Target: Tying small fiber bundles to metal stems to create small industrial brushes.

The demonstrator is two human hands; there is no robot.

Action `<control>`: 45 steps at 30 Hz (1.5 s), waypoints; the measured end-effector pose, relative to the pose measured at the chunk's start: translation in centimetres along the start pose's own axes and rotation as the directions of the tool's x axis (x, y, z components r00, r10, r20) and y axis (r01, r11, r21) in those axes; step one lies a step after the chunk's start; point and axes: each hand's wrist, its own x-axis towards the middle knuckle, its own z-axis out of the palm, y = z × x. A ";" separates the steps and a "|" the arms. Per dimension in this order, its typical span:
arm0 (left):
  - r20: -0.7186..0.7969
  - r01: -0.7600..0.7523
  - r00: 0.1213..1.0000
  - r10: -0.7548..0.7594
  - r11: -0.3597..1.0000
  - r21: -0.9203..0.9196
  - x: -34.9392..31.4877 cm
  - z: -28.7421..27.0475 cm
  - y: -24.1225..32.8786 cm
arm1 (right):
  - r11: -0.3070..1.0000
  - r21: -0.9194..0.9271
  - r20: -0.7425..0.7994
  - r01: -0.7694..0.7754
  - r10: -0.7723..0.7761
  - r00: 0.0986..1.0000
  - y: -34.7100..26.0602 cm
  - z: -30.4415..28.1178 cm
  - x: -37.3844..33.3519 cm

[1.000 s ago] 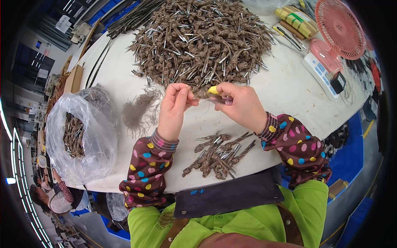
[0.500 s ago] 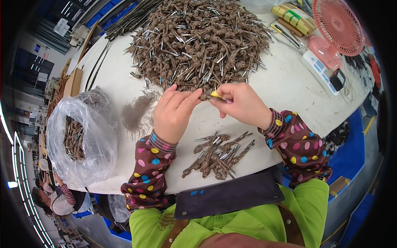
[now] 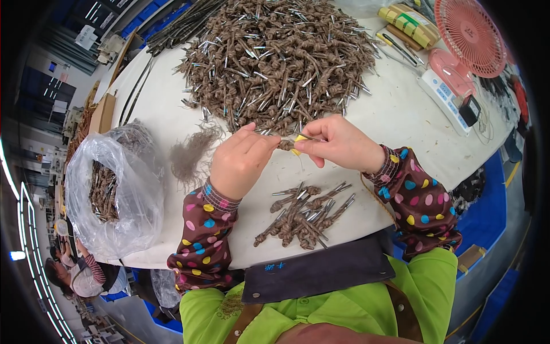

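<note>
My left hand (image 3: 240,157) is closed, its thumb and fingertips pinching one end of a knotted brown cord (image 3: 285,145). At the cord's other end, my right hand (image 3: 341,142) is closed on a slim, dark piece (image 3: 312,137) that sticks out above the thumb. Something yellow (image 3: 299,139) shows at the right fingertips; whether it is tape or part of a tool I cannot tell. Just beyond both hands rises a big heap of knotted brown cords (image 3: 275,63) with silvery metal tips. Nearer me lies a small pile of the same cords (image 3: 303,221).
A clear plastic bag (image 3: 137,200) holding more cords stands at the left, beside a tuft of loose brown fibres (image 3: 192,155). To the right are a pink fan (image 3: 470,34), a white power strip (image 3: 444,103) and a yellow-wrapped bundle (image 3: 409,26). Long dark strips (image 3: 183,26) lie far left.
My right hand has turned and shifted slightly right, and the slim dark piece now points up above its thumb. The left hand stays at the knot, slightly lower.
</note>
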 end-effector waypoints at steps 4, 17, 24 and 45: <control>-0.070 -0.042 0.997 0.044 0.999 0.035 0.2 -0.1 0.0 | 0.999 0.046 0.020 0.001 -0.001 1.000 0.1 -0.3 -0.1; -0.101 0.202 0.974 -0.205 0.979 -0.038 0.5 -2.0 0.2 | 0.985 -0.162 -0.125 0.055 -0.076 0.989 1.0 -0.3 0.1; -0.025 -0.067 0.997 0.073 0.981 0.184 0.2 -0.7 0.8 | 0.990 -0.134 -0.125 0.049 -0.066 0.990 0.3 0.1 -0.1; -0.108 0.289 0.934 -0.340 0.900 -0.327 -0.4 0.1 0.7 | 0.985 0.113 -0.020 0.130 -0.128 0.992 0.9 1.0 0.1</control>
